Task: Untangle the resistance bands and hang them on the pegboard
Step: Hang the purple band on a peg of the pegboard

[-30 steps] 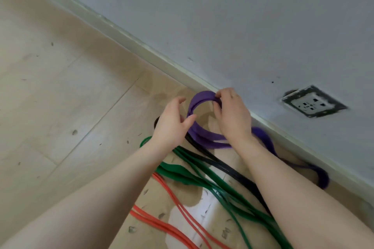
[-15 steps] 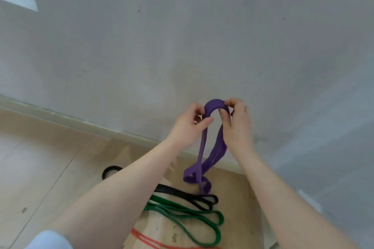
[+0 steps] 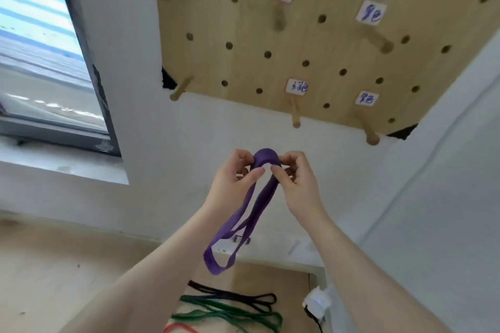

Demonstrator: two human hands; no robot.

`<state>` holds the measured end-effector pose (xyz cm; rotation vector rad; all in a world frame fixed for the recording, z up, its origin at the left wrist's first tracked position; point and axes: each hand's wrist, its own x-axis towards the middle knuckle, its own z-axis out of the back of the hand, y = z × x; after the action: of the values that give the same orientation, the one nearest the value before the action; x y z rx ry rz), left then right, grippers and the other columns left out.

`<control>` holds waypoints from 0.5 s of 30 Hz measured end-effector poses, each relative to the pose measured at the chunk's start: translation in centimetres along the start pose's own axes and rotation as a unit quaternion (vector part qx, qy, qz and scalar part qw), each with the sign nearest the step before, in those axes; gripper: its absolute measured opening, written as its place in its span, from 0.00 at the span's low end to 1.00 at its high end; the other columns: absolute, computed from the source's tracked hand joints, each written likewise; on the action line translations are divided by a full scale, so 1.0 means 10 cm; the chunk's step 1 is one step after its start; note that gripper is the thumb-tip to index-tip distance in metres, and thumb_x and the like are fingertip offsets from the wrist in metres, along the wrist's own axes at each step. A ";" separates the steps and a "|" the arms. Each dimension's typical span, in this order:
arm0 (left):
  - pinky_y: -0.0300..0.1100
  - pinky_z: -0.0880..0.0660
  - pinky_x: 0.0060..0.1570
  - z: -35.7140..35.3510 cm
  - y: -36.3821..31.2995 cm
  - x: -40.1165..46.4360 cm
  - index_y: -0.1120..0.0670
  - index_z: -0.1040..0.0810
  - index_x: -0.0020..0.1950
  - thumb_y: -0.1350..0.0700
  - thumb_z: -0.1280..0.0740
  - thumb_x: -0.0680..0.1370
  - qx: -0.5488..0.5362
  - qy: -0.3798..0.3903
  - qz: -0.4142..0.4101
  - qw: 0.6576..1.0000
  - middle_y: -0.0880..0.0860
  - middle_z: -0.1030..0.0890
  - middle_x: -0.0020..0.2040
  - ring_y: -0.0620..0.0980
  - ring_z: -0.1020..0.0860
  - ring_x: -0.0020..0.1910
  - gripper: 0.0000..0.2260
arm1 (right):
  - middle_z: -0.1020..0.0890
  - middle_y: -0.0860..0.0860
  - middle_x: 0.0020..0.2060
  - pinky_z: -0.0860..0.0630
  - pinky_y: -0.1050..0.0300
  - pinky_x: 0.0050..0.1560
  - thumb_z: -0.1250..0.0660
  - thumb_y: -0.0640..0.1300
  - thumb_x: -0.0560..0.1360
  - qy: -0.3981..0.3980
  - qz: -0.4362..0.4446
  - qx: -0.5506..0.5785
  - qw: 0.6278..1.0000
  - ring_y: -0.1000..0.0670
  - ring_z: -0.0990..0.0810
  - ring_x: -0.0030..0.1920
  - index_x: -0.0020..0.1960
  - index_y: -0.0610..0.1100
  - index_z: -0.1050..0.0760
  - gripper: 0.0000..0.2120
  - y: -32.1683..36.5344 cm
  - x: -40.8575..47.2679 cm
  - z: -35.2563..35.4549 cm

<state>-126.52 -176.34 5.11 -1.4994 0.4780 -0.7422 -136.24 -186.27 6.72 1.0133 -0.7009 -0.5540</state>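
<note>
A: Where do you stand with the purple band (image 3: pixel 244 220)?

B: You have it free of the others and lifted. Your left hand (image 3: pixel 234 181) and right hand (image 3: pixel 297 180) each pinch the top of its loop between thumb and fingertips, grip closed on the band, the two pinches close together. The rest hangs down between your forearms, and the lower part looks folded over itself.

A: So which step is this?

B: By my reading, the hanging step for this one. The pegboard (image 3: pixel 319 43) is above and beyond your hands, with paper labels over four of its pegs. The near right peg (image 3: pixel 370 132) sits just up and right of your hands; another peg (image 3: pixel 295 115) is almost straight above.

A: What does the next move need?

B: You should spread your hands a little so the loop opens, raise it, and slip it over the peg's end. I cannot read the labels, so pick the peg yourself.

A: And the rest?

B: The black band (image 3: pixel 243 295), green band (image 3: pixel 230 315) and red band (image 3: pixel 178 328) lie on the floor near you, not yet hung.
</note>
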 end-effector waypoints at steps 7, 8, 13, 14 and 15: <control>0.36 0.29 0.42 0.08 -1.30 -0.05 0.45 0.30 0.45 0.57 0.33 0.76 0.057 0.007 -0.038 0.998 0.47 0.22 0.43 0.44 0.28 0.38 0.08 | 0.23 0.55 0.42 0.28 0.57 0.43 0.32 0.42 0.74 0.011 -0.027 -0.004 1.000 0.53 0.26 0.39 0.49 0.46 0.29 0.07 1.05 0.07 0.50; 0.38 0.29 0.43 0.05 -1.36 -0.06 0.44 0.30 0.45 0.57 0.33 0.76 0.067 0.013 -0.038 0.997 0.47 0.22 0.43 0.45 0.27 0.39 0.08 | 0.23 0.55 0.42 0.28 0.58 0.43 0.32 0.42 0.74 0.004 -0.028 0.000 1.000 0.53 0.26 0.39 0.48 0.46 0.29 0.07 1.09 0.06 0.56; 0.39 0.30 0.44 -0.24 -1.44 -0.02 0.45 0.30 0.44 0.57 0.34 0.77 0.067 0.024 -0.030 0.997 0.46 0.23 0.42 0.46 0.29 0.40 0.08 | 0.24 0.57 0.41 0.30 0.61 0.42 0.32 0.43 0.74 -0.006 -0.025 -0.018 1.000 0.56 0.27 0.38 0.49 0.46 0.29 0.07 1.05 0.03 0.84; 0.38 0.31 0.43 -0.33 -1.45 0.01 0.45 0.30 0.44 0.57 0.34 0.77 0.061 0.029 -0.027 0.997 0.46 0.23 0.43 0.46 0.29 0.40 0.08 | 0.24 0.58 0.41 0.30 0.61 0.42 0.32 0.43 0.74 -0.011 -0.022 -0.020 1.000 0.56 0.27 0.38 0.48 0.47 0.29 0.07 1.03 0.03 0.92; 0.38 0.31 0.43 -0.44 -1.44 0.04 0.45 0.29 0.44 0.57 0.34 0.77 0.053 0.035 -0.023 0.998 0.46 0.23 0.43 0.47 0.29 0.40 0.08 | 0.25 0.58 0.41 0.30 0.64 0.42 0.32 0.43 0.75 -0.021 -0.018 -0.018 0.999 0.57 0.27 0.39 0.48 0.48 0.30 0.06 1.00 0.04 1.00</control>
<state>-131.43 -178.60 19.20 -1.3916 0.4513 -0.8458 -142.50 -187.90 19.28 0.9842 -0.7085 -0.6191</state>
